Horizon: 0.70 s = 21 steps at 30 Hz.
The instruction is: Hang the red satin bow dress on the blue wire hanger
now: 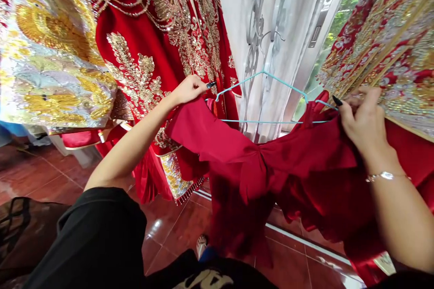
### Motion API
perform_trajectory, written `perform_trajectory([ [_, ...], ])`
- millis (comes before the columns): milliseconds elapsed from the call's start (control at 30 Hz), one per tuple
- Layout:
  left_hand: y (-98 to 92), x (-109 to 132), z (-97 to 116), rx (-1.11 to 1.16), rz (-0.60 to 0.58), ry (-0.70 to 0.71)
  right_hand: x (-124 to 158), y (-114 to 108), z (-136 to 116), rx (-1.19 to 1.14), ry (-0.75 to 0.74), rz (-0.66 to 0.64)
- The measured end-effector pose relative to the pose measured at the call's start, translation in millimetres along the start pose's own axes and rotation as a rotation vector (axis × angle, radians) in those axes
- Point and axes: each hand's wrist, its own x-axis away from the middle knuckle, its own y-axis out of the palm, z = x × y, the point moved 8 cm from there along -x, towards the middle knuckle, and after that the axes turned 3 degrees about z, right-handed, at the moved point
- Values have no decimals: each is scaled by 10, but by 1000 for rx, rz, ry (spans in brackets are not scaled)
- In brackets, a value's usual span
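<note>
A plain dark red dress [233, 149] with a knotted bow at its middle hangs from a light blue hanger [285, 82], spread wide between my hands. My left hand [192, 89] is closed on the dress's upper left edge, thumb pointing right along it. On the other side my right hand [364, 119] is closed on the upper right edge, close to the hanger's right end; some of its fingers are behind the fabric. The hanger's metal hook [262, 45] reaches up to a metal bar piece in front of the white curtain.
Red garments with gold beading [200, 31] hang at the left, beside a pale and gold embroidered one [50, 54]. Another beaded red garment [383, 49] hangs close at the right. Behind are a white curtain [291, 31] and a door frame [320, 27]. Red tiles [172, 230] cover the floor.
</note>
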Motion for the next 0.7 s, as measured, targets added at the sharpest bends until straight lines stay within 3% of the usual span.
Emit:
perform_trajectory([
  [133, 46, -234, 192, -19, -20, 84, -90, -174, -211, 59, -16, 21],
  [400, 174, -608, 440, 25, 37, -27, -393, -407, -581, 46, -112, -56],
  [567, 330, -521, 673, -113, 106, -9, -376, -318, -585, 75, -145, -183],
  [700, 431, -414, 875, -196, 161, -60, -320, -315, -606, 71, -153, -197],
])
